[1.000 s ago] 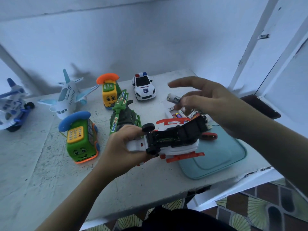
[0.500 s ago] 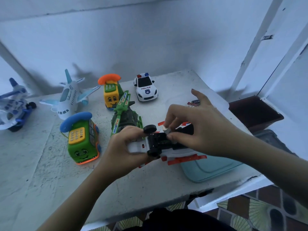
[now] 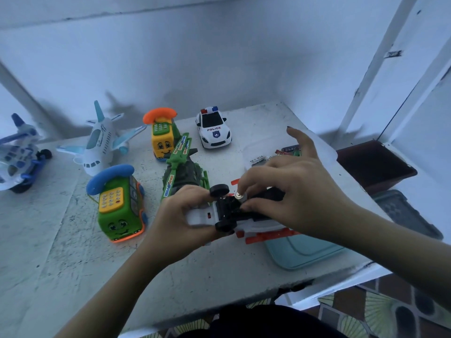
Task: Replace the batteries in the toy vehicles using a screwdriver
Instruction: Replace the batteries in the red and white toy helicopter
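Note:
A white and red toy vehicle [image 3: 202, 217] lies upside down, its black underside and wheels facing up. My left hand [image 3: 181, 213] grips its white front end. My right hand [image 3: 290, 191] covers the rear of the underside and pinches a battery [image 3: 238, 195] whose metal end shows at the black battery bay; the index finger sticks up. Loose batteries [image 3: 258, 160] lie in a clear bag behind my right hand. No screwdriver is visible.
On the white table [image 3: 61, 252] stand a green phone bus [image 3: 119, 206], a yellow phone bus [image 3: 161, 137], a green toy vehicle [image 3: 183, 167], a police car [image 3: 213, 129] and two toy planes [image 3: 100, 142] [image 3: 17, 154]. A teal tray [image 3: 300, 254] lies at the right edge.
My right hand came down from above the table with a battery and now presses it at the vehicle's underside. The left hand keeps its hold.

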